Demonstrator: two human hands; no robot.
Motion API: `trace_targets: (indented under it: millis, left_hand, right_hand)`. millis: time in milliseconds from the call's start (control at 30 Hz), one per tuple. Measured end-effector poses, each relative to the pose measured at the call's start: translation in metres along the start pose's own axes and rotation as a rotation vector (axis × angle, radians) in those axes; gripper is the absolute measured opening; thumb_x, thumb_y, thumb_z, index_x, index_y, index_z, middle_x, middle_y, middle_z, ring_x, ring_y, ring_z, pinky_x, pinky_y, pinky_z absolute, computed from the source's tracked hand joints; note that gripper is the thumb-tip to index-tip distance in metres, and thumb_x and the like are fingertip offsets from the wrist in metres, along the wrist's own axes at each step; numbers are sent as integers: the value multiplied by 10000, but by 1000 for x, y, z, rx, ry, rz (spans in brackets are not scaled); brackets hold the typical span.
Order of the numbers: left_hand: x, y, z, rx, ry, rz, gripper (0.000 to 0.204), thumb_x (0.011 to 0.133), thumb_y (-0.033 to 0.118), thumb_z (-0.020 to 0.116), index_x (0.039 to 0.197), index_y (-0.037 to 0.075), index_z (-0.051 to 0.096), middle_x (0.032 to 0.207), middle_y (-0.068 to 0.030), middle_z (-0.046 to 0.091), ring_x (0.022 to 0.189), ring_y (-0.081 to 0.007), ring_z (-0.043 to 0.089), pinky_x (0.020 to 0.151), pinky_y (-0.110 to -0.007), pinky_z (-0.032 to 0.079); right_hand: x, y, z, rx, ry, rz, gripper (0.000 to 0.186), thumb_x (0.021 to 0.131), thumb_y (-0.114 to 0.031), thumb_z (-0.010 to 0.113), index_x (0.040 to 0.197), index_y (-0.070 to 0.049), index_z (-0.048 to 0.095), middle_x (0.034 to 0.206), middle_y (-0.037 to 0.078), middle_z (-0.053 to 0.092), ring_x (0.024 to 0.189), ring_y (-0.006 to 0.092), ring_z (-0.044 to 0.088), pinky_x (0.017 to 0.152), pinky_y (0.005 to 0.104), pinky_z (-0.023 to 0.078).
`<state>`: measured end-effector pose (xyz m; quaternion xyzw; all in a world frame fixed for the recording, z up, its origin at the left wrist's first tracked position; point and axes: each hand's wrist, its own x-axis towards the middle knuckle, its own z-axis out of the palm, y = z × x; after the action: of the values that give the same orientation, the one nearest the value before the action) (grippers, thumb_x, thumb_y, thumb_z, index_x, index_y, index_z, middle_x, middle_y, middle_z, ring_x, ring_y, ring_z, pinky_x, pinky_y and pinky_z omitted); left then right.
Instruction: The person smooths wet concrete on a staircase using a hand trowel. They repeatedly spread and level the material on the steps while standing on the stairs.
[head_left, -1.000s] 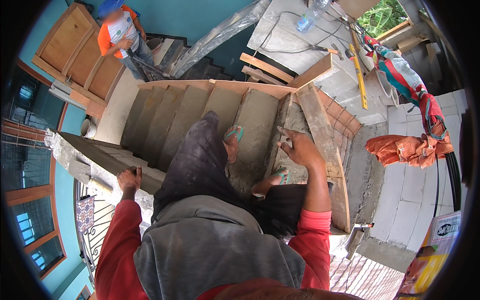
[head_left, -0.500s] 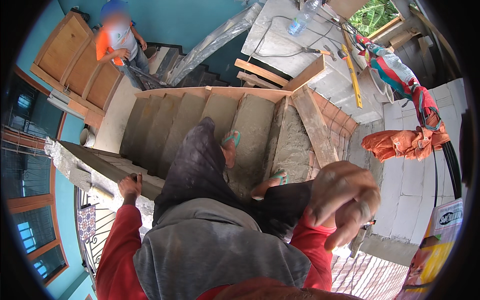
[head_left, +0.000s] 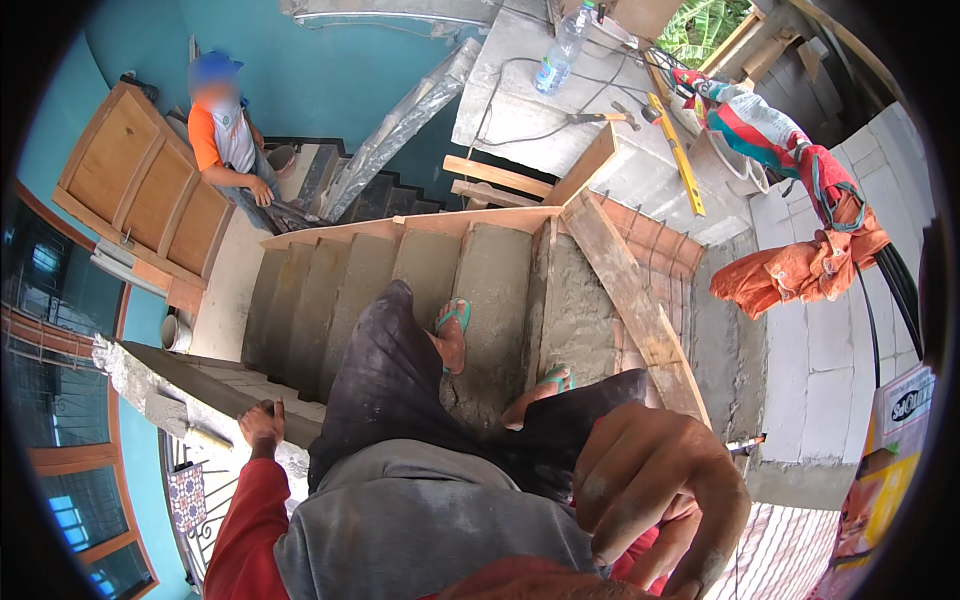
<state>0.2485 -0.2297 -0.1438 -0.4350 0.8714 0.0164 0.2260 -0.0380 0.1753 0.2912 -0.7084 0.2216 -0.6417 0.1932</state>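
My left hand (head_left: pixel 262 426) rests on the top edge of the low wall (head_left: pixel 215 385) beside the stairs, its fingers curled over it. A trowel (head_left: pixel 178 416) with grey mortar on its blade lies on the same wall, left of that hand. Close in front of me, my right hand (head_left: pixel 660 495) is raised with loosely bent fingers, some apart, and nothing visible in them. My feet in green flip-flops stand on the grey concrete stairs (head_left: pixel 492 290). A worn plank (head_left: pixel 640 310) slants across the upper steps, just beyond my right hand.
A co-worker (head_left: pixel 230 150) stands at the far left by a wooden panel (head_left: pixel 140 185). On a concrete slab lie a hammer (head_left: pixel 605 118), a yellow spirit level (head_left: pixel 678 155), cables and a plastic bottle (head_left: pixel 565 50). Orange cloth (head_left: pixel 790 275) hangs at the right; rebar (head_left: pixel 660 250) shows beside the plank.
My right hand has come lower and nearer, its fingers turning and spreading a little. The co-worker's arm has dropped. My left hand stays on the wall; the view has shifted slightly.
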Motion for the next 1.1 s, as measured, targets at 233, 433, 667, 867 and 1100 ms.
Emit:
trace_targets:
  millis: [233, 433, 667, 867, 1100]
  left_hand:
    - [-3, 0, -5, 16, 35, 10, 539, 1058, 588, 428, 1143, 193, 785, 1108, -144, 787, 1134, -335, 713, 1127, -473, 415]
    - [-4, 7, -14, 8, -16, -9, 534, 1055, 594, 436, 1147, 203, 788, 1121, -140, 787, 1129, -328, 716, 1123, -468, 419]
    - [-4, 3, -7, 6, 14, 4, 553, 1056, 600, 431, 1169, 190, 785, 1109, -145, 784, 1120, -324, 718, 1116, -459, 422]
    - [-1, 4, -8, -2, 8, 22, 557, 1057, 601, 417, 1175, 197, 782, 1105, -139, 784, 1124, -319, 714, 1119, -455, 416]
    - [-4, 6, -12, 29, -2, 11, 558, 1060, 598, 407, 1165, 199, 784, 1100, -133, 785, 1116, -316, 717, 1098, -453, 420]
  right_hand:
    - [-14, -3, 3, -22, 48, -4, 275, 969, -116, 763, 1218, -199, 683, 767, 124, 688, 543, 178, 643, 439, 259, 469]
    - [-21, -7, 9, 77, 143, 91, 420, 939, -110, 811, 1289, -277, 649, 736, 169, 699, 549, 241, 672, 433, 304, 500]
    - [-18, -5, 12, 139, 115, 136, 421, 971, -88, 763, 1305, -297, 616, 719, 160, 686, 537, 241, 667, 421, 302, 485]
    - [-19, -1, 11, 136, 105, 107, 427, 966, -83, 764, 1305, -291, 607, 716, 162, 685, 532, 238, 666, 422, 301, 491]
    - [-20, -3, 17, 132, 150, 84, 448, 963, -83, 766, 1320, -293, 595, 712, 161, 686, 526, 232, 664, 422, 300, 496]
